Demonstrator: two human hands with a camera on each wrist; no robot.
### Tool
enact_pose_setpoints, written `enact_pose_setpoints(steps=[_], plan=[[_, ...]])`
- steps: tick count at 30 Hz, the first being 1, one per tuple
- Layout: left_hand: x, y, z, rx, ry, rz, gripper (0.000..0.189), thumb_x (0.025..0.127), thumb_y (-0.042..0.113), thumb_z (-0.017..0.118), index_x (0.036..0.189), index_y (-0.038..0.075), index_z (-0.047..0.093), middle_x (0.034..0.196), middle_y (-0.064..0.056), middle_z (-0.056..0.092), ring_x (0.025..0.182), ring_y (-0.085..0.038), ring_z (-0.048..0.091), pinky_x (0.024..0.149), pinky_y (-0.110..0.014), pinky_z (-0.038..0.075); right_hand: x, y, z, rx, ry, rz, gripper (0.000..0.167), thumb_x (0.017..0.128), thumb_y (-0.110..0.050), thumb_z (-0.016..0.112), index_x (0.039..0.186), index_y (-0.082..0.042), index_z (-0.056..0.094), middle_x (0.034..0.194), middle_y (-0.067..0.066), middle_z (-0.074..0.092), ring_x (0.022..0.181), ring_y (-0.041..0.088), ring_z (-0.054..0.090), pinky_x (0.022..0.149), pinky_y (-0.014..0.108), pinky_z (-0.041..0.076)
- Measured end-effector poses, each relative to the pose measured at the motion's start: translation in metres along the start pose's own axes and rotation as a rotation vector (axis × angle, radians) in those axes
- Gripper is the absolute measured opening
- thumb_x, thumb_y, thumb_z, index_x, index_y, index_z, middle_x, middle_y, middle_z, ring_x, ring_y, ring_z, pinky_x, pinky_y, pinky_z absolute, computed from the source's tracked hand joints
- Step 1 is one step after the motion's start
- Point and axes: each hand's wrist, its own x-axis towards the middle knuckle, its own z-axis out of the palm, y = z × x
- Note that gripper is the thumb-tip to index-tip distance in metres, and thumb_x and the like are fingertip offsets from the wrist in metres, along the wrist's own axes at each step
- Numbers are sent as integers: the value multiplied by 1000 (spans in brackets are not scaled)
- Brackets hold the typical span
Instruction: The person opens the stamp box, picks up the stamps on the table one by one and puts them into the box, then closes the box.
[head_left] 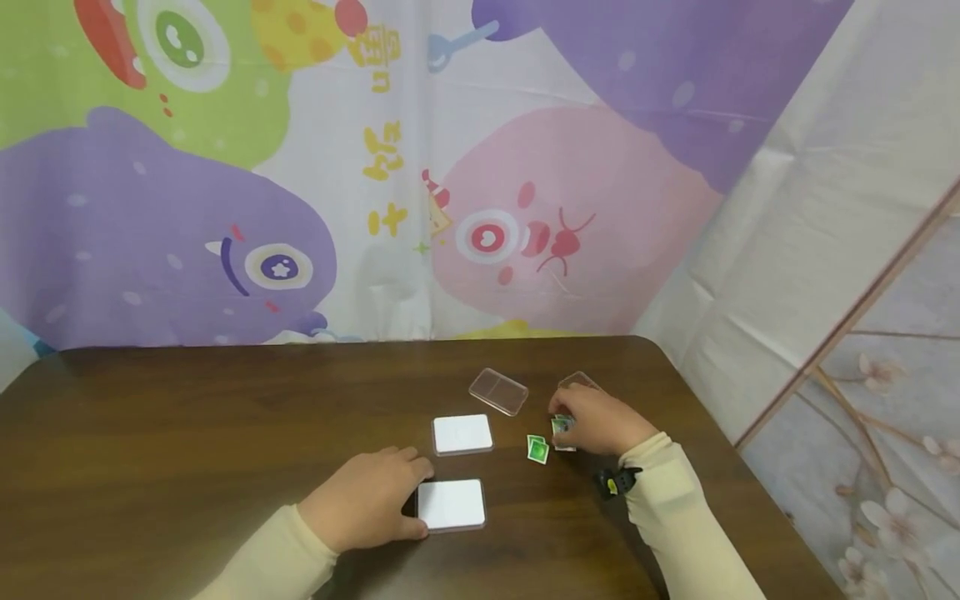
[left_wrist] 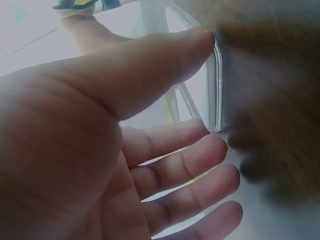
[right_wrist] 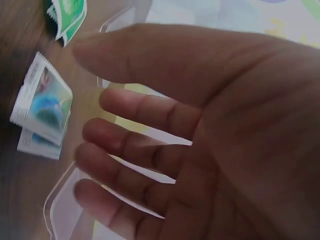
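Observation:
My left hand holds the left end of the nearer clear plastic case, thumb and index finger at opposite corners. Its contents look bright white. In the left wrist view the case's clear rim shows between thumb and index finger. My right hand is over a small stack of stamp-like paper pieces with serrated edges and blue-green pictures. Its fingers are relaxed and apart, nothing between them. Green stamp-like pieces lie just left of that hand.
A second clear case with white contents lies behind the held one. Farther back is a clear plastic lid or tray. Another clear piece is partly hidden by the right hand. The brown table ends at a cartoon-printed backdrop.

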Motion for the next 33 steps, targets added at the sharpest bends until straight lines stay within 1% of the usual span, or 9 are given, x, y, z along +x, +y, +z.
enact_pose_setpoints(steps=[4,6,10,17,21,27,30,33], plan=[[0,-1,2,-3,1,8,55,73,41,90,111,6,71,100,-3,67,90,-22,66,73,-43,57,-1,3,2,11,-58,53,33,82,-15,86,109,-5,69,102,5,64,90,18,58,86,42,52],[-1,-1,2,-6,1,12,54,73,42,90,110,7,71,99,-2,66,88,-20,65,72,-42,56,-1,4,4,16,-80,82,34,82,-14,86,110,-6,69,102,5,63,89,18,58,85,42,53],[-2,-1,1,-13,1,20,53,75,41,90,111,8,71,98,-1,65,87,-19,63,72,-40,56,-2,7,9,4,-110,100,34,81,-11,86,110,-6,68,102,6,61,89,19,58,83,42,54],[-3,-2,0,-4,12,31,51,75,41,89,109,8,70,98,-1,64,86,-20,63,72,-41,56,-1,8,9,6,-116,95,34,80,-9,86,108,-6,67,100,5,61,89,19,56,83,41,53],[-3,-2,0,-7,9,27,51,76,40,89,110,8,70,98,-2,64,86,-20,63,72,-41,56,1,9,9,23,-123,91,30,81,-7,85,103,-7,65,96,4,59,87,18,53,81,40,51],[-3,-1,-1,-13,2,25,51,77,40,89,112,8,70,100,-2,65,87,-20,63,72,-40,56,0,7,8,58,-133,85,23,82,-1,80,95,-7,62,88,3,59,81,17,53,75,36,48],[-3,0,-2,-17,-7,23,52,78,41,89,112,8,70,100,-3,65,88,-21,63,72,-40,56,0,6,7,82,-130,96,23,81,0,79,90,-7,59,84,2,56,77,17,51,70,34,45],[-3,-1,-3,-21,-13,24,51,78,41,89,112,8,69,101,-4,65,89,-22,64,73,-41,56,0,6,7,105,-122,110,25,79,0,78,88,-7,56,82,2,54,76,18,50,69,33,43]])
